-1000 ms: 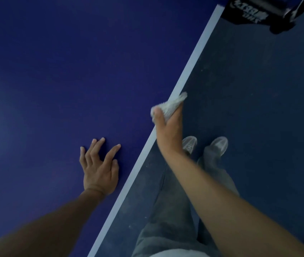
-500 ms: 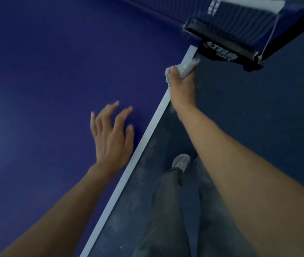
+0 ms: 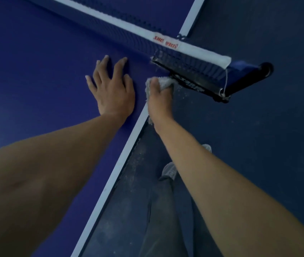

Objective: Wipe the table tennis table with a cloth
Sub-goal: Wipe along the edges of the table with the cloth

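The blue table tennis table (image 3: 36,75) fills the left of the view, its white side line (image 3: 121,160) running diagonally. My right hand (image 3: 159,101) grips a bunched white cloth (image 3: 163,83) at the table's side edge, right against the black net clamp (image 3: 193,80). My left hand (image 3: 112,88) lies flat on the table top with fingers spread, just left of the right hand and close to the net (image 3: 128,28).
The net post and clamp stick out past the table edge at right (image 3: 247,73). Dark blue floor (image 3: 258,145) lies beyond the edge, dusty near the table. My trouser legs and shoes (image 3: 169,171) stand beside the table.
My right hand slid the cloth along the side edge up to the net clamp. My left hand moved forward on the table to near the net and lies flat.
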